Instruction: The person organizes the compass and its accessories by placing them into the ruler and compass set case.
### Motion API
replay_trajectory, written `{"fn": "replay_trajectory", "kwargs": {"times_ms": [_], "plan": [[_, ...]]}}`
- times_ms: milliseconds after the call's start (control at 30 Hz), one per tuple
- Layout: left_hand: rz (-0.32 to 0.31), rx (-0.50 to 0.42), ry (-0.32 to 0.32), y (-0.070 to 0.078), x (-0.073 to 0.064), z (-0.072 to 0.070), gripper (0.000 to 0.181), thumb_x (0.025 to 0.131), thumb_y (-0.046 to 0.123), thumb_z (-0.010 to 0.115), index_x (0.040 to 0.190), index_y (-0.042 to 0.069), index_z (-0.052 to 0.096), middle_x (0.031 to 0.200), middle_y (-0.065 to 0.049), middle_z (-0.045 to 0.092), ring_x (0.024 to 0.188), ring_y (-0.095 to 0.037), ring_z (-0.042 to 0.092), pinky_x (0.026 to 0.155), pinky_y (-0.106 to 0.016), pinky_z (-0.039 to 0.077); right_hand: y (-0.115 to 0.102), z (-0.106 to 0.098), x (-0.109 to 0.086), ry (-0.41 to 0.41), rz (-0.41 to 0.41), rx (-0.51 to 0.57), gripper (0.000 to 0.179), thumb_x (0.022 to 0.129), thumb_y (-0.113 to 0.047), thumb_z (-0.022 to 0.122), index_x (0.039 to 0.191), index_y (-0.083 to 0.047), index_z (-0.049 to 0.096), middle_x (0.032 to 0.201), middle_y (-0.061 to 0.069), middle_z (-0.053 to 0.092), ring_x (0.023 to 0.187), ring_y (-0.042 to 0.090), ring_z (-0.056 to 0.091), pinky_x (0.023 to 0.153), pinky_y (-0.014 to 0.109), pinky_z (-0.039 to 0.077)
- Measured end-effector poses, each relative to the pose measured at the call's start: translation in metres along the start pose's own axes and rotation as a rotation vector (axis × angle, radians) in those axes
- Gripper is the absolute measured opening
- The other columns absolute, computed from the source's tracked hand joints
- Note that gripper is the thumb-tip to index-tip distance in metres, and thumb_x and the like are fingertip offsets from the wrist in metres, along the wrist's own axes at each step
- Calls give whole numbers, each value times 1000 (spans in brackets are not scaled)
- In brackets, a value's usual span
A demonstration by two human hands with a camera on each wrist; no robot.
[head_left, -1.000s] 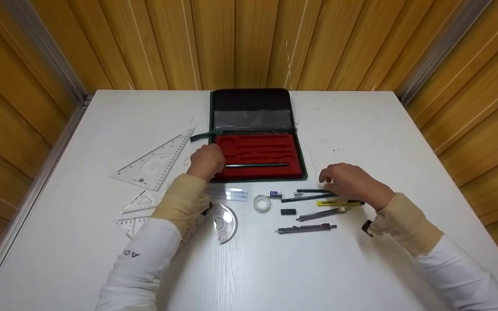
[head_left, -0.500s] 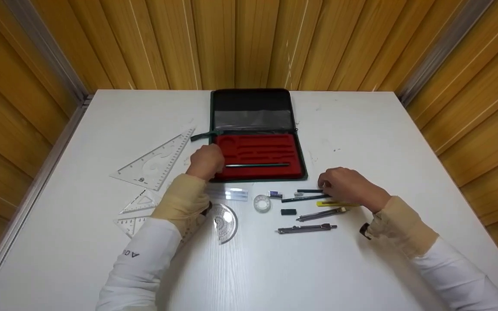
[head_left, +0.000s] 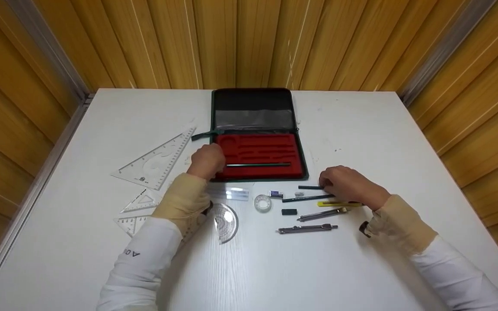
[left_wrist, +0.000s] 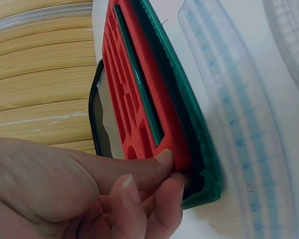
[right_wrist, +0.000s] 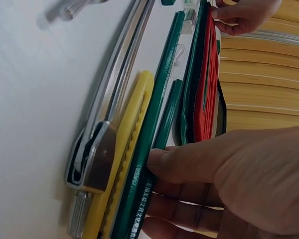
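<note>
My left hand [head_left: 207,161] pinches the near left corner of the red molded tray [left_wrist: 177,144] in an open green zip case [left_wrist: 202,149], thumb on top and fingers at its side. A green pencil [head_left: 257,165] lies in the tray's front slot. My right hand [head_left: 349,185] pinches another dark green pencil [right_wrist: 167,117] between thumb and fingers. Right beside it lies a third green pencil [right_wrist: 154,99], then a yellow utility knife [right_wrist: 132,134] and a metal compass [right_wrist: 102,144].
Left lie a large set square [head_left: 149,166], smaller triangles [head_left: 138,203] and a protractor [head_left: 227,224]. A clear ruler [head_left: 231,193], tape roll [head_left: 262,203], eraser [head_left: 275,194], small dark green block [head_left: 289,211] and second metal instrument [head_left: 307,229] lie before the case.
My right hand has moved slightly in and its fingers have closed on the far pencil, which has shifted a little away from the other pencil. My left hand stays at the tray corner.
</note>
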State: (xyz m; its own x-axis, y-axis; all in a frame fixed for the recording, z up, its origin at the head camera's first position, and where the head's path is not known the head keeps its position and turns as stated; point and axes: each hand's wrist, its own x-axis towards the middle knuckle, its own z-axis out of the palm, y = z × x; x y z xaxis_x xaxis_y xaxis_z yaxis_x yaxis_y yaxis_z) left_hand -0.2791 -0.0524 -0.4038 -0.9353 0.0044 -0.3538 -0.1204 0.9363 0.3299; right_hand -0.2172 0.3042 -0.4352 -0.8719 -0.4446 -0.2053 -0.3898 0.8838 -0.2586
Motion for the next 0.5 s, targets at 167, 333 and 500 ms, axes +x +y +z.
{"fn": "replay_trajectory", "kwargs": {"times_ms": [167,333,500], "plan": [[4,-20,-13,-1,1,0,19,87,-1,74,105,-5,72,95,-17,73,55,-17,62,58,-29,54,1,1,0,8,-16,-1,10,92,0,68,99,-5,74,96,6,71,90,25,63,85,49,53],[-21,-28,-18,0,2,0,24,86,-2,74,110,-6,70,100,-19,72,52,-16,61,55,-28,54,2,3,3,13,-21,2,12,93,-1,67,102,-3,74,98,7,71,91,25,63,86,48,53],[-25,-42,-24,2,3,-1,32,86,-4,73,117,-7,66,102,-20,71,55,-18,63,56,-28,55,0,-3,4,44,-38,7,13,92,1,66,101,-2,74,96,8,70,87,25,62,82,47,53]]}}
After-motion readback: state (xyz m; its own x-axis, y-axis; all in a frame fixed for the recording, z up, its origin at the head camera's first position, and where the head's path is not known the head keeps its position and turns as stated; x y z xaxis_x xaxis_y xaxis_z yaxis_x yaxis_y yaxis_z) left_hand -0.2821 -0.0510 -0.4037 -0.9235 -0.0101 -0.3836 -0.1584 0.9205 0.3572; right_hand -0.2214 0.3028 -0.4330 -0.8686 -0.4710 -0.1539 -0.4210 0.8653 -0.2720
